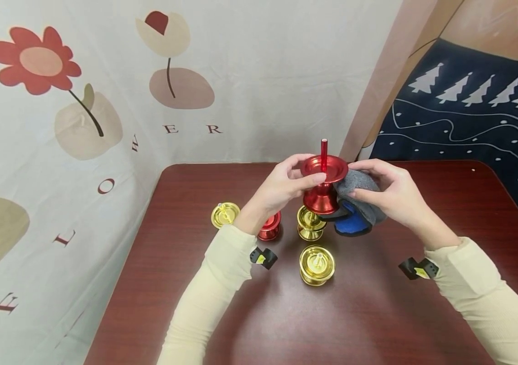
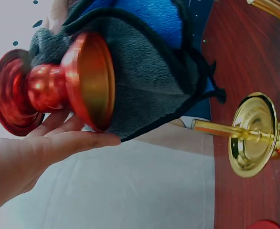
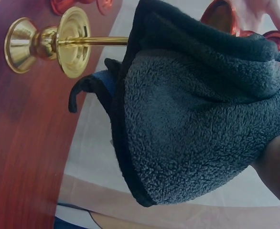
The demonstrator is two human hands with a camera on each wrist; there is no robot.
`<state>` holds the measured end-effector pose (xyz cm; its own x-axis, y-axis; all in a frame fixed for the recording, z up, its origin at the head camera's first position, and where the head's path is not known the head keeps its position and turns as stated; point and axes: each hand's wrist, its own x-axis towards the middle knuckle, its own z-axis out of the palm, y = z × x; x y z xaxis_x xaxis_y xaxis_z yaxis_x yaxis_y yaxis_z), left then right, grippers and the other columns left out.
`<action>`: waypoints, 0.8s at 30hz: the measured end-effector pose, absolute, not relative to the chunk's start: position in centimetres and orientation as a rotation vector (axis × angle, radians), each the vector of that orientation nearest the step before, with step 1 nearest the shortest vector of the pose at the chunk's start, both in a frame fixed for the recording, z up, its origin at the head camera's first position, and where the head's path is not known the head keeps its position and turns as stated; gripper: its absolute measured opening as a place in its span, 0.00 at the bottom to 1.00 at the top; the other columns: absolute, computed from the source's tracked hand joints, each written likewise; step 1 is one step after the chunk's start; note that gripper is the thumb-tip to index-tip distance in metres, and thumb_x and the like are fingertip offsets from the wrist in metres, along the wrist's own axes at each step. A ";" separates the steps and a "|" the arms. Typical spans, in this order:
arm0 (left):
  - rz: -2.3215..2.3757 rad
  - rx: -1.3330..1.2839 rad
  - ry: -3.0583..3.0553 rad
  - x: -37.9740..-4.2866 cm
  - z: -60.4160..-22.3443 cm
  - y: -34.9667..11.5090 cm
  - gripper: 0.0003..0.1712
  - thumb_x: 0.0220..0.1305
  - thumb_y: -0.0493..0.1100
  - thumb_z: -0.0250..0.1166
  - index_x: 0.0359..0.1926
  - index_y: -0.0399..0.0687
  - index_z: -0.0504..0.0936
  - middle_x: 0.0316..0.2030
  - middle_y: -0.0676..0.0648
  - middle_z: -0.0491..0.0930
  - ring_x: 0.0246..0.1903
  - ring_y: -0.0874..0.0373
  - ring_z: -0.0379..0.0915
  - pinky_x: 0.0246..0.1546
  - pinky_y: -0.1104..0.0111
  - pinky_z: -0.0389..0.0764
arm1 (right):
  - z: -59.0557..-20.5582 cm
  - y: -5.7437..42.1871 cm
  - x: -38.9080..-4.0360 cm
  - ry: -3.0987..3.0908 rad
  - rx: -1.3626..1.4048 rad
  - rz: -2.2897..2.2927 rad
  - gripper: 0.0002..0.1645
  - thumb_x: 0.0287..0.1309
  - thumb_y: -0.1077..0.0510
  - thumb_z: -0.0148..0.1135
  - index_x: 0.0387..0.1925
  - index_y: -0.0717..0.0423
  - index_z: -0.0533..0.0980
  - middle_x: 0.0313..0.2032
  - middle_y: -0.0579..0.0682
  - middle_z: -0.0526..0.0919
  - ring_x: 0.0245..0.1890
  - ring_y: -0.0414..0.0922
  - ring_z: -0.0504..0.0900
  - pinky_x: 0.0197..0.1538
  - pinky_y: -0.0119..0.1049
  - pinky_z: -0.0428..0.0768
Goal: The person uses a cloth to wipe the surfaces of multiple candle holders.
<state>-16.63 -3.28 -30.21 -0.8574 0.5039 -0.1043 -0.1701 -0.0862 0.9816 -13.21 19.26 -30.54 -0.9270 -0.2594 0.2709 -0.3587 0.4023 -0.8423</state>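
My left hand (image 1: 288,180) grips a red metallic candle holder (image 1: 320,197) around its waist and dish, raised above the table. A thin red rod stands up from its dish. In the left wrist view the holder's hollow base (image 2: 94,86) shows, with fingers beneath the stem. My right hand (image 1: 393,190) holds a grey cleaning cloth (image 1: 359,185) with a dark border and blue underside, pressed against the holder's right side. Seen from the right wrist, the cloth (image 3: 192,114) hangs bunched and covers most of that hand's fingers.
Below the hands, gold candle holders stand on the brown table (image 1: 377,314): one at the middle (image 1: 311,223), one nearer (image 1: 317,266), one at the left (image 1: 225,215). A second red holder (image 1: 270,227) is partly behind my left wrist. Printed fabric (image 1: 259,76) hangs behind the table.
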 end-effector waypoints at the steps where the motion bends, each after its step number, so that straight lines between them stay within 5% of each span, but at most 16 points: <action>1: 1.989 0.360 1.750 -16.7 -30.2 -3.3 0.28 0.57 0.36 0.63 0.58 0.42 0.65 0.45 0.38 0.75 0.42 0.51 0.75 0.44 0.62 0.77 | -30.6 19.3 -13.2 -2.551 0.571 1.563 0.26 0.48 0.66 0.67 0.52 0.57 0.74 0.42 0.45 0.78 0.38 0.40 0.76 0.42 0.24 0.75; 14: 1.817 0.461 1.894 -17.3 -29.6 -3.4 0.39 0.44 0.31 0.72 0.58 0.40 0.65 0.43 0.40 0.78 0.43 0.53 0.75 0.43 0.65 0.77 | -30.6 19.4 -13.7 -2.573 0.559 1.568 0.25 0.48 0.65 0.67 0.51 0.55 0.75 0.42 0.45 0.78 0.38 0.41 0.76 0.40 0.25 0.75; 24: 1.842 0.464 1.964 -17.3 -29.6 -3.5 0.37 0.46 0.33 0.71 0.58 0.42 0.66 0.44 0.42 0.78 0.44 0.54 0.75 0.43 0.67 0.77 | -30.7 19.2 -14.0 -2.562 0.542 1.595 0.24 0.48 0.65 0.67 0.51 0.56 0.75 0.41 0.45 0.78 0.37 0.41 0.76 0.39 0.25 0.75</action>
